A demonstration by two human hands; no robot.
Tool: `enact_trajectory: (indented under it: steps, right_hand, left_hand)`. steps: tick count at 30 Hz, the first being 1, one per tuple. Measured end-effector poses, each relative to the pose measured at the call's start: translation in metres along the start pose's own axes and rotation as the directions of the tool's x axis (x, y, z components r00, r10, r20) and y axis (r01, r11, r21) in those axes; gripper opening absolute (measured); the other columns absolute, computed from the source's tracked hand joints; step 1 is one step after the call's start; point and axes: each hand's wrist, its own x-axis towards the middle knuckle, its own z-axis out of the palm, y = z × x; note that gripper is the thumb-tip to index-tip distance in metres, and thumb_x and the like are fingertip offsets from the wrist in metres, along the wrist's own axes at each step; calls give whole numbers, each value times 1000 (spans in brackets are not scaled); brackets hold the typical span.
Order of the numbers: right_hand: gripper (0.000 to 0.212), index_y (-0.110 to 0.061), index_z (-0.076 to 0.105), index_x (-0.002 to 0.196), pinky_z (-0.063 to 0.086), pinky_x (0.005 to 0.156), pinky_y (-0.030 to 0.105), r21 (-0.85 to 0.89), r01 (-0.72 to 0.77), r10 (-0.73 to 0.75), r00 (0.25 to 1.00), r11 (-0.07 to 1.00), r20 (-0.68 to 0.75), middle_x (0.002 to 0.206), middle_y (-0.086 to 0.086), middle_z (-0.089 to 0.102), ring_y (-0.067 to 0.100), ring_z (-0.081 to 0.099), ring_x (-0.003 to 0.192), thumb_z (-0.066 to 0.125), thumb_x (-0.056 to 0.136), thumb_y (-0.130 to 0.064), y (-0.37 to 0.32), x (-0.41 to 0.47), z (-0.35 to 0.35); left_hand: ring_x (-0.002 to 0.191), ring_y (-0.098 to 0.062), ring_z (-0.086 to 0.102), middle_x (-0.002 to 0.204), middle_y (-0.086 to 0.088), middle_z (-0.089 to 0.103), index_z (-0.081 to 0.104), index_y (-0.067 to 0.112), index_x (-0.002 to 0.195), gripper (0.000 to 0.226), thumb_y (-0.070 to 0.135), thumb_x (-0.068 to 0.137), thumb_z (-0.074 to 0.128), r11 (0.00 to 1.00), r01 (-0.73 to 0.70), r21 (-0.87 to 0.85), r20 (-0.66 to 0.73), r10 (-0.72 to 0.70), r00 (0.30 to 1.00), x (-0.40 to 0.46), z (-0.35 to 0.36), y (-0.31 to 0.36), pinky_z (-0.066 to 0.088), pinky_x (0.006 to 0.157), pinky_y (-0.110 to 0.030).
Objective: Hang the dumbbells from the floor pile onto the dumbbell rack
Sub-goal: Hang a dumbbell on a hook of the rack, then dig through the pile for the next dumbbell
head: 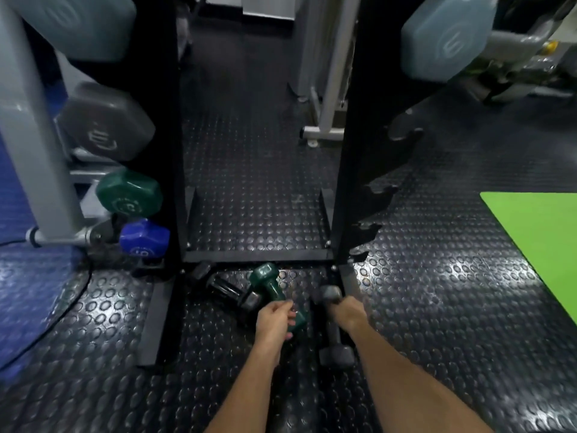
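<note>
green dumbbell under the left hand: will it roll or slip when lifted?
Green dumbbell has faceted heads, so it probably won't roll far. Its coating looks smooth and glossy, possibly slick. Left hand grips the handle between the heads, which should stop it sliding out.

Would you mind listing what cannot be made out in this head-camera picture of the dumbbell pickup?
- Handle of the green dumbbell: covered by the left hand.
- Handle of the grey dumbbell: covered by the right hand.
- Black dumbbells on the floor: dark, blurred, count unclear.
- Markings on the racked blue dumbbell: too blurred to read.
</note>
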Motion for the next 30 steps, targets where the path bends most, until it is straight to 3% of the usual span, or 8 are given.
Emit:
enact_trajectory:
  steps: [4, 8, 12, 17, 20, 23, 26, 30]
  right_hand:
    - [36, 0, 71, 118, 53, 86, 33, -58, -38, 41, 998, 998, 49, 117, 16, 73, 30, 70, 107, 71, 93, -25, 13, 20, 19]
    - [39, -4, 73, 111, 54, 80, 31, -22, -53, 56, 986, 998, 156, 107, 11, 75, 25, 70, 93, 82, 86, -33, 36, 40, 39]
    - [39, -6, 72, 113, 58, 85, 36, -18, -44, 46, 989, 999, 140, 104, 10, 77, 27, 72, 96, 83, 84, -30, 64, 71, 62]
    - [38, -13, 70, 107, 57, 81, 36, 34, 3, -6, 996, 999, 84, 100, 5, 75, 25, 71, 93, 81, 79, -37, 55, 47, 59]
    - [35, -14, 71, 96, 57, 77, 38, 163, 37, -45, 998, 986, 50, 91, 4, 74, 23, 71, 86, 80, 79, -43, 39, 21, 44]
    - [26, -11, 75, 89, 62, 80, 44, 397, 41, -51, 999, 917, 15, 85, 4, 78, 23, 75, 81, 80, 77, -33, 23, -7, 10]
    - [25, -8, 77, 90, 62, 82, 54, 583, 60, -81, 997, 811, 10, 85, 12, 80, 32, 77, 84, 81, 71, -23, 9, -25, -24]
    - [25, -5, 74, 87, 61, 80, 59, 627, 119, -99, 993, 770, -67, 84, 19, 78, 34, 76, 81, 84, 72, -22, -14, -44, -73]
  left_hand:
    - [79, -17, 63, 95, -9, 73, 67, 16, 98, 10, 24, 100, 60, 1000, 29, -1, 10, -29, 1000, 8, 3, -15, 51, 68, -34]
    - [81, -18, 65, 95, -8, 75, 67, 15, 99, 13, 26, 101, 61, 998, 55, 7, 24, -55, 998, 15, 3, -23, 53, 75, -37]
    - [83, -18, 67, 101, -9, 75, 69, 18, 101, 13, 28, 101, 60, 996, 73, 46, 37, -75, 996, 22, -3, -31, 55, 76, -36]
    - [79, -17, 64, 98, -10, 73, 69, 15, 101, 14, 26, 100, 61, 993, 81, 89, 47, -86, 995, 20, -2, -34, 49, 64, -30]
    - [70, -14, 61, 83, -2, 71, 73, 13, 96, 22, 34, 91, 70, 980, 78, 183, 68, -92, 993, 12, 9, -37, 47, 63, -31]
    - [64, -9, 64, 76, 4, 74, 74, 14, 92, 51, 60, 71, 79, 955, 33, 293, 200, -95, 975, -1, 29, -38, 51, 61, -30]
    - [82, -4, 69, 93, 8, 76, 70, 19, 104, 38, 51, 84, 77, 954, 38, 297, 326, -138, 935, -32, 48, -10, 57, 68, -26]
    - [83, -14, 74, 94, 1, 77, 65, 15, 101, 44, 38, 73, 91, 986, -47, 158, 351, -11, 936, -56, 64, 24, 60, 83, -39]
